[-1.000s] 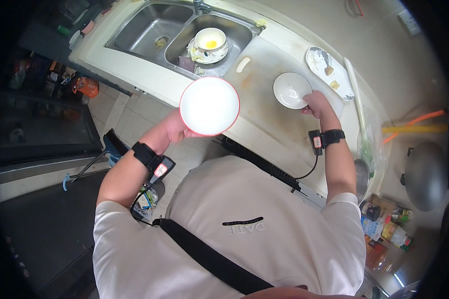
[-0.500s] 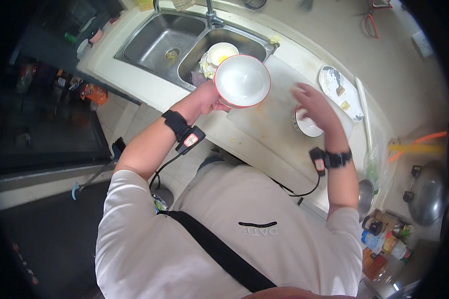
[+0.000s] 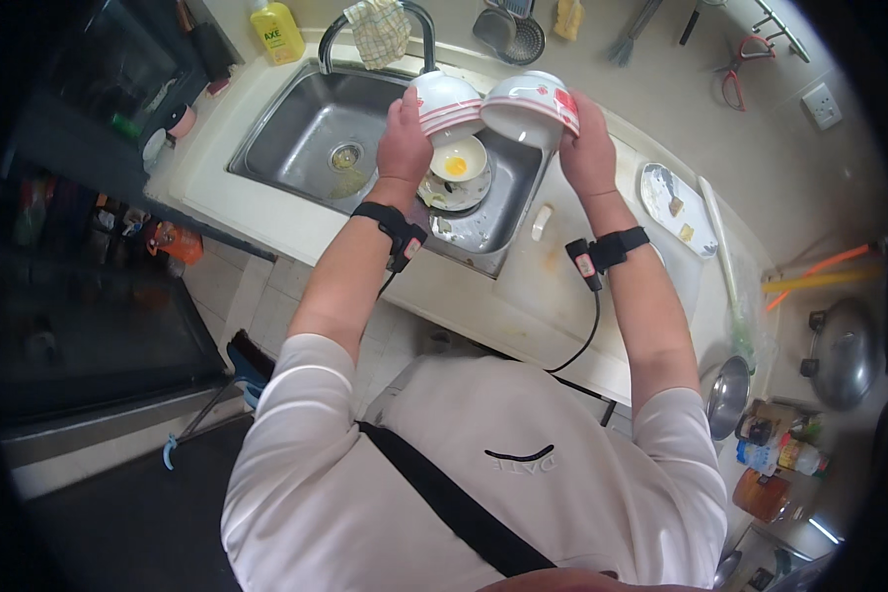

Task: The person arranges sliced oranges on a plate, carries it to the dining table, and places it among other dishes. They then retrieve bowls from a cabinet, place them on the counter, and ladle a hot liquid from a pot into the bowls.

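Above the right sink basin (image 3: 519, 192), my left hand (image 3: 402, 138) grips a white bowl (image 3: 444, 96) with red bands, tipped over. I cannot tell if a second bowl is stacked with it. My right hand (image 3: 589, 148) is closed on another white bowl (image 3: 525, 91) with red flower marks, its mouth tilted down toward the basin. The two bowls are close together, side by side. Below them in the basin is a small white bowl (image 3: 460, 158) with something yellow like egg yolk in it. It rests on a plate (image 3: 474, 193) with food scraps.
The left basin (image 3: 296, 123) has scraps near its drain. A curved faucet (image 3: 426, 30) with a checked cloth (image 3: 380, 33) stands behind. A cutting board (image 3: 533, 281) lies right of the sink, with an oval plate (image 3: 696, 222) beyond. A yellow soap bottle (image 3: 277, 32) stands far left.
Both hands have moved to the far side over the right basin. My left hand's bowl has tipped from upright. My right hand has left the board area and now holds a bowl.
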The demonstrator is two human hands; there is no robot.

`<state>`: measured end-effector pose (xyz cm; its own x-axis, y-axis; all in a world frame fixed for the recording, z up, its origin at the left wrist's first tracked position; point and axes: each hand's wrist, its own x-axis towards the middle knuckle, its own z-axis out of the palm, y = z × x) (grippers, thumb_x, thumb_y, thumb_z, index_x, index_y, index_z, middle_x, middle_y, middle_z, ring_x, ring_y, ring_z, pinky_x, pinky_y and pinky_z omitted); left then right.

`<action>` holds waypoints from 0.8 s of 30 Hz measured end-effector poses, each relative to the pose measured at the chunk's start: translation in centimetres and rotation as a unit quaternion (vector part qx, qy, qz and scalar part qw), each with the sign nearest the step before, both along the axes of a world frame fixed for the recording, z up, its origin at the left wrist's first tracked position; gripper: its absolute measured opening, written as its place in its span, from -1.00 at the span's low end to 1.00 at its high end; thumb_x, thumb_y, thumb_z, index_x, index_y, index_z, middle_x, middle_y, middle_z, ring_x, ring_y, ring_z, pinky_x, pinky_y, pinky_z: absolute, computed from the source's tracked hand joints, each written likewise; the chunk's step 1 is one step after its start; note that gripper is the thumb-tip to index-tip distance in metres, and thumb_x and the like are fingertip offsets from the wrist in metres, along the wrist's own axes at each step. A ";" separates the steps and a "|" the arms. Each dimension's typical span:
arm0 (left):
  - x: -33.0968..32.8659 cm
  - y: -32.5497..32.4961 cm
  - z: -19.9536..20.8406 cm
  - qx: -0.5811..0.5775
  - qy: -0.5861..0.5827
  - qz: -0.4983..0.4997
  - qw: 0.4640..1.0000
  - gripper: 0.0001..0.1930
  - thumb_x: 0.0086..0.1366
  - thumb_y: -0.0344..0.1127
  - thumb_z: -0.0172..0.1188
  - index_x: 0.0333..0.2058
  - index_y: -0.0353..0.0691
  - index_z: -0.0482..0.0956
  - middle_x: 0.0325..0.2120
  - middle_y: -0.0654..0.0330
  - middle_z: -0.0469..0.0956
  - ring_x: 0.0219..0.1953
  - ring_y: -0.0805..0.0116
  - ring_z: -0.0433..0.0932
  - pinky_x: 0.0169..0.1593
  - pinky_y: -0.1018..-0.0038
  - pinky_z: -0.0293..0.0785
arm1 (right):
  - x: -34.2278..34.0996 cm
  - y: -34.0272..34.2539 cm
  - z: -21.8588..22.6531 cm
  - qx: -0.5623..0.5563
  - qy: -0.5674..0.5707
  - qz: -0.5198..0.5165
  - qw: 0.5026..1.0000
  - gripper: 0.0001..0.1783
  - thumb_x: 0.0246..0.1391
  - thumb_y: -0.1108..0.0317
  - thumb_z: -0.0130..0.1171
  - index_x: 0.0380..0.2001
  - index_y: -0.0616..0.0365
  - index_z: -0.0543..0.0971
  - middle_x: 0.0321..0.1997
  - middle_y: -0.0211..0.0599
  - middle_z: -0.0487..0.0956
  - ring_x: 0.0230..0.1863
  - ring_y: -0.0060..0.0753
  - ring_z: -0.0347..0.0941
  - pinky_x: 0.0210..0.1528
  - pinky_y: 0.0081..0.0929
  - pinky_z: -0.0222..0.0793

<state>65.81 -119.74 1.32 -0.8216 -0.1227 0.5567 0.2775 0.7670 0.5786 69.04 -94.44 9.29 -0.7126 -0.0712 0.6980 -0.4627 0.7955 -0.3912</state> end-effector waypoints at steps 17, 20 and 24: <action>-4.7 -4.1 4.5 -0.089 0.264 -0.013 0.960 -0.45 0.09 -0.26 0.22 0.10 -0.07 0.37 0.10 -0.05 0.33 -0.12 -0.02 0.53 -0.14 0.26 0.53 | -0.7 -0.7 3.4 0.103 0.152 -0.036 0.982 -0.37 -0.23 0.60 0.16 0.03 -0.01 0.42 0.00 -0.23 0.44 -0.09 -0.12 0.47 -0.13 -0.32 0.47; -4.4 -4.1 4.9 -0.066 0.246 0.002 0.967 -0.43 0.12 -0.30 0.20 0.15 -0.12 0.30 0.11 -0.05 0.33 0.02 -0.03 0.45 -0.03 0.28 0.49 | -0.2 -0.5 3.4 0.102 0.148 -0.044 0.983 -0.39 -0.20 0.59 0.15 0.03 0.00 0.42 0.00 -0.21 0.44 -0.09 -0.10 0.47 -0.14 -0.30 0.48; -4.3 -3.9 6.1 -0.024 0.249 -0.011 0.968 -0.36 0.06 -0.29 0.27 0.15 -0.12 0.28 0.09 -0.02 0.34 -0.04 0.00 0.49 -0.08 0.26 0.50 | 0.2 -0.3 3.1 0.087 0.117 -0.057 0.988 -0.44 -0.15 0.56 0.11 0.03 0.01 0.41 0.00 -0.19 0.43 -0.09 -0.05 0.46 -0.16 -0.27 0.48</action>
